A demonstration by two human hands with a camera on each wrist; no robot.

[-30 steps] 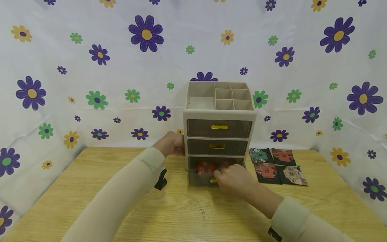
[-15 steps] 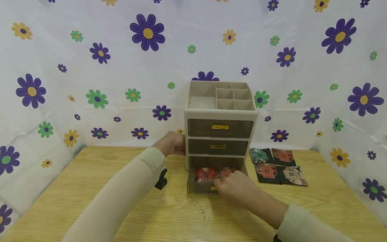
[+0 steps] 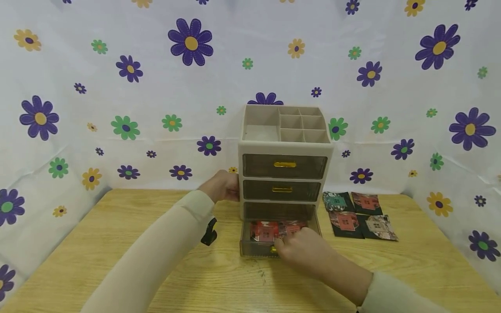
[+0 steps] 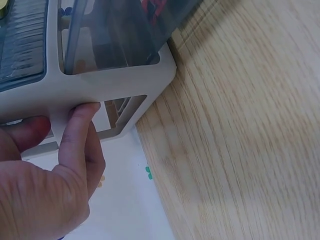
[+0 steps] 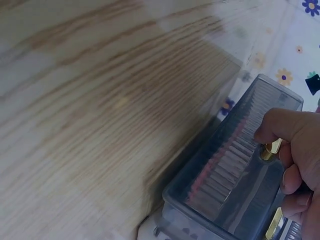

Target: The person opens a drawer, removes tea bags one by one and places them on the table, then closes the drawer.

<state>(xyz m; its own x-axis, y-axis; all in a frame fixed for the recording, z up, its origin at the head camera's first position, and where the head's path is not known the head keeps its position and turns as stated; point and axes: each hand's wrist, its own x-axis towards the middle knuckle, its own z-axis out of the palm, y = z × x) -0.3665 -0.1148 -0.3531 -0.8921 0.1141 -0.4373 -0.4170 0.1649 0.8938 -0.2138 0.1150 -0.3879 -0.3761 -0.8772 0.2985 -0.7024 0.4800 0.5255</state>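
A cream desktop organizer point(image 3: 285, 147) with smoky see-through drawers stands on the table in the head view. My left hand point(image 3: 221, 184) holds its left side; in the left wrist view the thumb and fingers point(image 4: 77, 135) pinch an upright of the side frame. Low at the front, my right hand point(image 3: 303, 250) grips the gold handle point(image 5: 270, 150) of the bottom drawer point(image 3: 254, 249), which is pulled out. Red packets point(image 3: 265, 232) lie inside that drawer, the right-hand one partly hidden behind the hand. Both upper drawers, with gold handles point(image 3: 285, 164), are closed.
Several dark flat packets point(image 3: 344, 221) with red, green and beige labels lie on the wooden table point(image 3: 195, 278), right of the organizer. Divided compartments point(image 3: 291, 123) top the organizer. A white flowered cloth point(image 3: 156, 78) hangs behind and at both sides.
The bottom drawer has slid further out toward me, with my right hand moving along on its handle. More of the red packets shows. My left hand has stayed at the organizer's side.
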